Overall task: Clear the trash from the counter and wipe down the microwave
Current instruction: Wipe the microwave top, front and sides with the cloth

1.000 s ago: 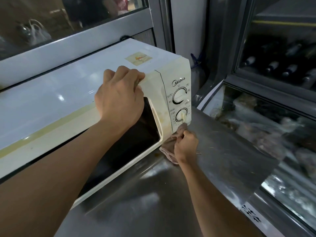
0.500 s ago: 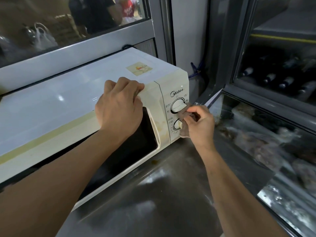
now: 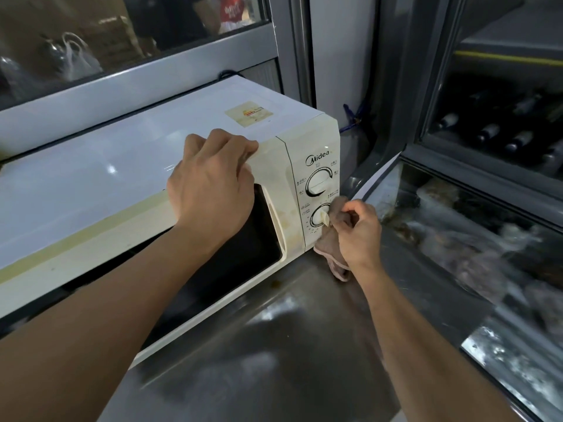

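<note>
A white microwave [image 3: 106, 184] with a dark door window and two dials stands on the steel counter [image 3: 274, 360]. My left hand [image 3: 213, 181] lies over the top front edge of the door, fingers curled onto the top. My right hand [image 3: 358, 233] grips a pinkish cloth [image 3: 333, 257] and holds it against the control panel beside the lower dial [image 3: 319, 217]. The cloth's tail hangs down to the counter. The upper dial [image 3: 318, 184] is uncovered.
A glass-topped chest freezer [image 3: 472, 254] with wrapped goods sits to the right. Behind it a glass-door cabinet [image 3: 502, 117] holds bottles. A window frame [image 3: 137, 77] runs behind the microwave. A small brown stain [image 3: 275, 283] marks the counter by the microwave's front.
My right hand with the cloth rose from the panel's bottom corner to the dials, then dropped to the lower dial. My left hand stayed on the door's top edge.
</note>
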A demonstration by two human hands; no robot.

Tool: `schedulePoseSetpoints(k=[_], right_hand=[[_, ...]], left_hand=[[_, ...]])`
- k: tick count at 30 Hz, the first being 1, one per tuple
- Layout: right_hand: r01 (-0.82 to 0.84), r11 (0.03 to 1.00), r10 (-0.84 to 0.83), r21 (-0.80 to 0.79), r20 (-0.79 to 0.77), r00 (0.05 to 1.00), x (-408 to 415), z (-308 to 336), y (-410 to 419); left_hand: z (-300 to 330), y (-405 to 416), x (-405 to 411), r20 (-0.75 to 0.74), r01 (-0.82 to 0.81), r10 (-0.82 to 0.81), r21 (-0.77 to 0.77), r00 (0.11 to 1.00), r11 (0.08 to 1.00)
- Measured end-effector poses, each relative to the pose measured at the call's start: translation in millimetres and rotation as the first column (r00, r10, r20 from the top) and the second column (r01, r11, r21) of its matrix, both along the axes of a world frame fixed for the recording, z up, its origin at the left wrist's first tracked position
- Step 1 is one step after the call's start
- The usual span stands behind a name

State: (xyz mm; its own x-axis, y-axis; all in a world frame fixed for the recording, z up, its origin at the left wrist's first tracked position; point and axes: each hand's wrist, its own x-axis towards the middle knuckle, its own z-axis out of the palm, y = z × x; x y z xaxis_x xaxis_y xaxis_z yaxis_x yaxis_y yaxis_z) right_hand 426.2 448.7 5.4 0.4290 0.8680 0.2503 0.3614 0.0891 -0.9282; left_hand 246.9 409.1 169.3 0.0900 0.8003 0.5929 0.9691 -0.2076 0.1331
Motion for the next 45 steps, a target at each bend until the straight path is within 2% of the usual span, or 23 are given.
schedulePoseSetpoints(k=[4, 7, 10, 14, 16, 18, 20, 22, 24, 29, 34, 37, 39, 43, 45], right_hand=[[-0.034, 0.982, 0.068, 0.183, -0.186, 0.98, -5.0, 37.2, -3.5], [-0.013, 0.979, 0.055, 0.206, -0.198, 0.979, -7.1, 30.7, -1.0], [0.036, 0.994, -0.019, 0.108, -0.156, 0.988, -8.1, -1.0, 1.4], [0.002, 0.995, -0.015, -0.097, -0.135, 0.991, -8.2, -33.4, 3.0], [0.018, 0.989, -0.045, -0.15, -0.182, 0.982, -10.1, -35.0, 5.4], [0.047, 0.985, -0.095, -0.168, -0.291, 0.952, -17.0, -29.7, 3.4], [0.008, 0.982, -0.082, -0.187, -0.39, 0.917, -31.4, -28.1, -6.8], [-0.08, 0.973, -0.018, -0.217, -0.414, 0.91, -53.7, -31.4, -24.8], [-0.097, 0.974, 0.005, -0.207, -0.406, 0.914, -68.2, -38.3, -36.2], [0.057, 0.98, -0.124, -0.189, -0.36, 0.925, -57.9, -37.7, -22.4], [0.17, 0.954, -0.279, -0.247, -0.521, 0.807, -32.4, -23.9, 7.3], [0.221, 0.94, -0.325, -0.26, -0.487, 0.81, -45.9, -22.1, 6.0], [0.242, 0.955, -0.295, -0.175, -0.429, 0.854, -67.7, -22.6, -8.3], [0.104, 0.987, -0.143, -0.118, -0.386, 0.911, -85.4, -29.8, -33.0], [0.109, 0.981, -0.157, -0.164, -0.323, 0.933, -75.3, -31.3, -28.3]], left_hand=[[0.7, -0.1, -0.1, -0.005, 0.01, -0.01, 0.002, 1.0, 1.0], [0.6, -0.2, -0.3, -0.008, 0.017, -0.017, 0.026, 1.0, 1.0], [-1.1, -0.3, 0.1, -0.023, 0.01, -0.009, 0.032, 1.0, 0.999], [-1.9, -0.2, -0.1, -0.033, 0.017, -0.015, 0.065, 0.999, 0.998], [-2.3, 0.1, -0.7, -0.03, 0.022, -0.02, 0.064, 0.999, 0.998], [-2.2, 0.4, -1.2, -0.034, 0.025, -0.023, 0.062, 0.999, 0.998], [-2.2, 0.6, -0.4, -0.032, 0.028, -0.026, 0.064, 0.999, 0.998], [-1.4, 0.5, -0.4, -0.031, 0.018, -0.017, 0.059, 0.999, 0.998], [-1.3, -0.1, -0.8, -0.031, 0.01, -0.009, 0.044, 0.999, 0.999], [-2.6, 0.0, -2.2, -0.054, 0.029, -0.026, 0.06, 0.998, 0.998], [-3.4, 1.1, -3.3, -0.056, 0.043, -0.039, 0.085, 0.998, 0.995], [-3.0, 0.7, -2.1, -0.044, 0.029, -0.026, 0.079, 0.999, 0.996], [-2.8, 1.2, -2.4, -0.045, 0.029, -0.026, 0.079, 0.999, 0.996], [-2.3, 0.6, -2.2, -0.042, 0.032, -0.028, 0.073, 0.999, 0.997], [-1.8, 0.4, -2.1, -0.038, 0.029, -0.026, 0.069, 0.999, 0.997]])
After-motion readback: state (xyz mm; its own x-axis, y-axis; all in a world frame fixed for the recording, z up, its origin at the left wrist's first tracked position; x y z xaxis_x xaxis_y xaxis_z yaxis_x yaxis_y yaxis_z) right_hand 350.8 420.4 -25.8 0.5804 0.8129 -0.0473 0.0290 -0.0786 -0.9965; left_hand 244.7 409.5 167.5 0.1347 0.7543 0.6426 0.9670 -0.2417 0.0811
